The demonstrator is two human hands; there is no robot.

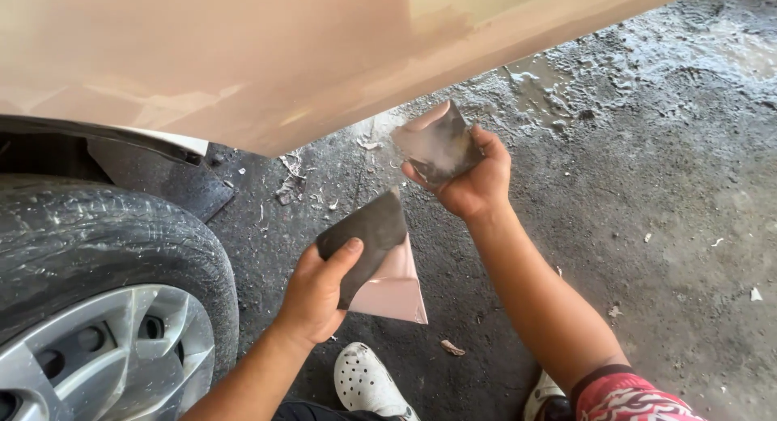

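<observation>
— Two sheets of sandpaper, is that what the hands hold?
— Yes. The left hand [314, 295] is closed on a dark grey sheet [376, 255], thumb pressed on top; its pale pink back shows below. The right hand [468, 176] is curled around a smaller dusty piece [437, 144], raised just under the car panel [243, 57].
— How does the panel look?
— Beige, with duller pinkish patches, filling the top of the view.
— And the ground?
— Rough dark concrete floor [664, 186], wet grey sludge near the panel, pale scraps scattered about. A tyre [97, 243] with a silver wheel sits at the left. One white clog [368, 384] shows below the hands.
</observation>
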